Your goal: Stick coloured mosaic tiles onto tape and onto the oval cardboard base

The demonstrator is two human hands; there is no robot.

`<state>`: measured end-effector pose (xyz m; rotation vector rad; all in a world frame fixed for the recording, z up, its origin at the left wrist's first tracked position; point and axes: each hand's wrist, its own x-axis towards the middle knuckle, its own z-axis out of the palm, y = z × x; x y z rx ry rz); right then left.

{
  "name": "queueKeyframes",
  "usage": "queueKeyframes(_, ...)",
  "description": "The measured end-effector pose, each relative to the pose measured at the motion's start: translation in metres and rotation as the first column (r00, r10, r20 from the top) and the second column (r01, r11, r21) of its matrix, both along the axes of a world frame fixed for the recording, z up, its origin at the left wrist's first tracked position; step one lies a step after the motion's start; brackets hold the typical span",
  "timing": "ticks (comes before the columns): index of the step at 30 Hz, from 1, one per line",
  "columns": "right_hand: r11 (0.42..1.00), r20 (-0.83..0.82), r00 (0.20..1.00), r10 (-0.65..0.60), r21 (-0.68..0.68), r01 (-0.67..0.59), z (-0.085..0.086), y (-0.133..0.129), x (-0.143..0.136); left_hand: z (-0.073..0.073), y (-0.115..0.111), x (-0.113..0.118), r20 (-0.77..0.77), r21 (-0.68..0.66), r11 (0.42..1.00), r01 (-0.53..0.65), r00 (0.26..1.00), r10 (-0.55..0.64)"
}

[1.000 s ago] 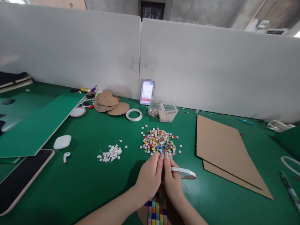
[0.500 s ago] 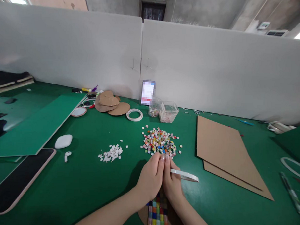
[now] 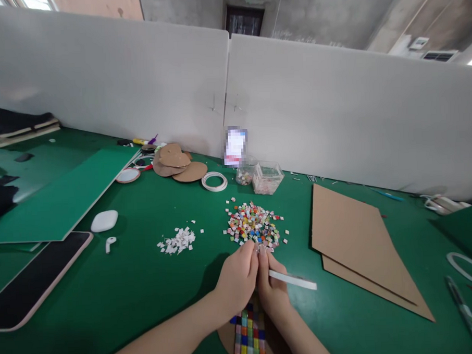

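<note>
My left hand (image 3: pixel 237 277) and my right hand (image 3: pixel 272 282) meet at the fingertips, just in front of a pile of colourful mosaic tiles (image 3: pixel 254 226). A white strip (image 3: pixel 295 281) sticks out to the right from my right hand's closed fingers. The left fingers are pinched together; whatever lies between them is too small to make out. Below my wrists, rows of coloured tiles (image 3: pixel 248 337) lie on a round brown cardboard piece (image 3: pixel 226 338), partly hidden by my hands. Small white pieces (image 3: pixel 179 241) are heaped left of the tile pile.
Cardboard sheets (image 3: pixel 352 240) lie at the right. A tape roll (image 3: pixel 214 181), a clear box (image 3: pixel 268 177) and cardboard discs (image 3: pixel 191 171) stand toward the divider (image 3: pixel 335 110). At left are a dark phone (image 3: pixel 41 282), an earbud case (image 3: pixel 104 221) and a green board (image 3: pixel 68 189).
The white strip has swung and now shows its flat side more. My fingertips have shifted slightly, still together. The whole view has moved a little.
</note>
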<state>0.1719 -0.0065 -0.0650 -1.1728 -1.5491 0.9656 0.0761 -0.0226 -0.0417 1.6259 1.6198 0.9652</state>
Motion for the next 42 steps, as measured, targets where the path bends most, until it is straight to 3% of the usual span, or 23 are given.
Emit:
queueKeyframes(6, 0.997, -0.011, 0.998, -0.062, 0.055, 0.063, 0.002, -0.001, 0.0, 0.003, 0.001, -0.002, -0.012, 0.006, 1.0, 0.011, 1.0, -0.011)
queueKeyframes(12, 0.994, -0.018, 0.994, -0.112, 0.012, 0.112, -0.008, -0.001, 0.001, 0.008, 0.0, 0.003, 0.297, -0.037, 0.999, 0.028, 0.955, -0.015)
queueKeyframes(14, 0.99, -0.015, 0.99, -0.141, 0.018, 0.142, -0.011, 0.0, 0.001, 0.009, -0.001, 0.005, 0.337, -0.043, 0.998, 0.039, 0.941, -0.022)
queueKeyframes(16, 0.988, -0.006, 0.988, -0.153, 0.033, 0.153, -0.014, 0.0, 0.0, 0.008, -0.002, 0.006, 0.328, -0.05, 0.998, 0.035, 0.945, -0.016)
queueKeyframes(24, 0.979, 0.103, 0.994, -0.027, 0.202, 0.006, -0.02, 0.004, 0.005, 0.003, -0.001, 0.004, 0.222, -0.011, 1.0, 0.005, 0.975, -0.002)
queueKeyframes(28, 0.936, 0.147, 0.988, -0.043, 0.352, -0.012, -0.012, 0.005, 0.007, 0.003, -0.001, 0.001, 0.155, 0.007, 0.999, 0.033, 0.987, -0.034)
queueKeyframes(31, 0.922, 0.239, 0.971, -0.016, 0.38, -0.078, -0.007, 0.004, 0.009, 0.005, 0.0, 0.0, 0.141, 0.003, 0.999, 0.039, 0.989, -0.039)
queueKeyframes(36, 0.848, 0.284, 0.951, -0.122, 0.528, -0.049, -0.025, 0.003, 0.014, 0.006, 0.001, 0.0, 0.216, -0.036, 0.999, 0.037, 0.976, -0.028)
queueKeyframes(38, 0.862, 0.241, 0.953, -0.183, 0.506, 0.038, -0.034, 0.003, 0.015, 0.006, 0.001, 0.0, 0.274, -0.045, 0.998, 0.032, 0.962, -0.019)
queueKeyframes(42, 0.932, 0.176, 0.974, -0.143, 0.356, 0.072, -0.037, 0.003, 0.013, 0.007, 0.001, 0.002, 0.374, -0.037, 0.997, 0.068, 0.926, -0.049)
